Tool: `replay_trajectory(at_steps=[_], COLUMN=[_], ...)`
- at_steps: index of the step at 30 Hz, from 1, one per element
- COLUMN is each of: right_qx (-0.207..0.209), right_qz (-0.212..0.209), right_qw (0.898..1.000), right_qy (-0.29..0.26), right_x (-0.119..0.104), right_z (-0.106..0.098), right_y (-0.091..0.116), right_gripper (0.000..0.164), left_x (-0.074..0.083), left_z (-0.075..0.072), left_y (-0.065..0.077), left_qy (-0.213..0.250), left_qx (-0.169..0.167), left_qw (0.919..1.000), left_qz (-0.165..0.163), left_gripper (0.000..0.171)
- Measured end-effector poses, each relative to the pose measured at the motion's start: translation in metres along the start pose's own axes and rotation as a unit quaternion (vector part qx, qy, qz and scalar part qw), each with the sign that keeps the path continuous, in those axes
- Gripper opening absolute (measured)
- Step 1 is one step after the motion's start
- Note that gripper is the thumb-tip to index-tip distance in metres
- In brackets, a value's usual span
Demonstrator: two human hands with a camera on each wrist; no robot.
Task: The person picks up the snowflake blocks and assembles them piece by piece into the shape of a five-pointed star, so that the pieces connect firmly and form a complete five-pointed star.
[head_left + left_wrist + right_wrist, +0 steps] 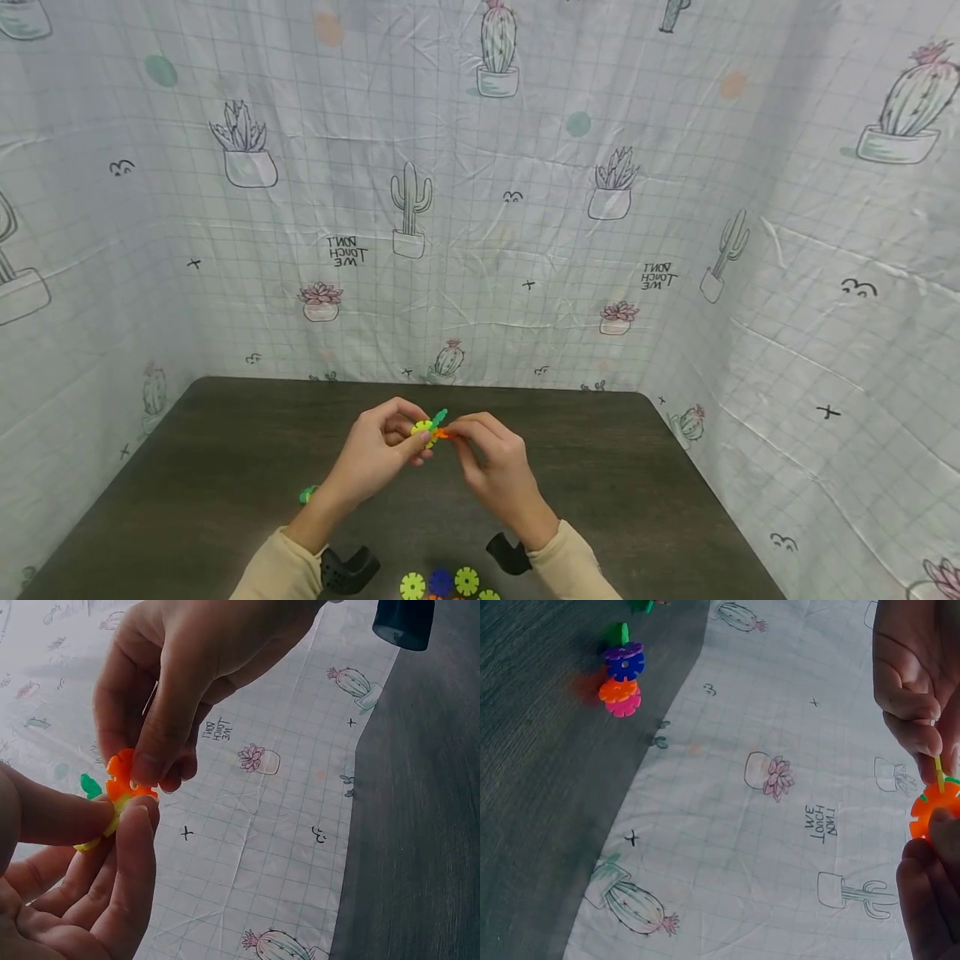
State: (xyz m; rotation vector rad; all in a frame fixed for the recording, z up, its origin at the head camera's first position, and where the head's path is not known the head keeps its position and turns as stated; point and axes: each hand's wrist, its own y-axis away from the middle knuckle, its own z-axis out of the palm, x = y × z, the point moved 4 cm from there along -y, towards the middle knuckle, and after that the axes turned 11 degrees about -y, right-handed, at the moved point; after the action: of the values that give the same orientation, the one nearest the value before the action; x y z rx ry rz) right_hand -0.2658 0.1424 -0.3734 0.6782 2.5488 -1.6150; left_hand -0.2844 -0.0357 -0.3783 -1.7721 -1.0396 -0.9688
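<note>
Above the dark table, my left hand (375, 454) pinches a yellow notched disc (422, 431) between thumb and fingers. A green notched disc (440, 417) sticks up from the yellow one's upper edge. From the right, my right hand (497, 467) pinches an orange notched disc (442, 433) against the yellow disc's edge. The left wrist view shows the orange disc (121, 771) touching the yellow disc (116, 817). Edge-on in the right wrist view, the yellow disc (940, 771) meets the orange disc (930, 810). Fingers hide how deeply their slots engage.
Several loose notched discs lie at the table's near edge, among them a blue one (441, 582) and a yellow one (412, 586). A joined cluster of coloured discs (624, 667) rests on the table (540, 787). Printed cactus fabric (480, 275) surrounds the table's sides and back.
</note>
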Motion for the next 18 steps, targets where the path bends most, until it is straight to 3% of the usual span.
replay_trajectory(at_steps=[5,10,15,18], right_qx=[-0.011,-0.014,-0.022,-0.026], right_qz=[-0.009,-0.013,-0.016,-0.014], right_qw=[1.0,1.0,1.0,1.0], right_qy=[0.005,0.006,-0.001,0.002], right_x=[0.0,0.002,0.002,0.001], right_z=[-0.001,0.002,0.01,0.012], right_y=[0.002,0.006,0.01,0.012], right_gripper=[0.019,0.023,0.011,0.009], left_x=[0.002,0.001,-0.003,-0.006], left_z=[0.004,0.008,0.01,0.011], left_y=[0.0,0.0,0.001,0.003], left_qy=[-0.001,-0.005,-0.029,-0.037], left_qx=[0.012,0.045,0.079,0.082], left_qw=[0.9998,0.9969,0.9912,0.9903], left_qz=[-0.017,-0.065,-0.102,-0.106], left_gripper=[0.017,0.012,0.013,0.014])
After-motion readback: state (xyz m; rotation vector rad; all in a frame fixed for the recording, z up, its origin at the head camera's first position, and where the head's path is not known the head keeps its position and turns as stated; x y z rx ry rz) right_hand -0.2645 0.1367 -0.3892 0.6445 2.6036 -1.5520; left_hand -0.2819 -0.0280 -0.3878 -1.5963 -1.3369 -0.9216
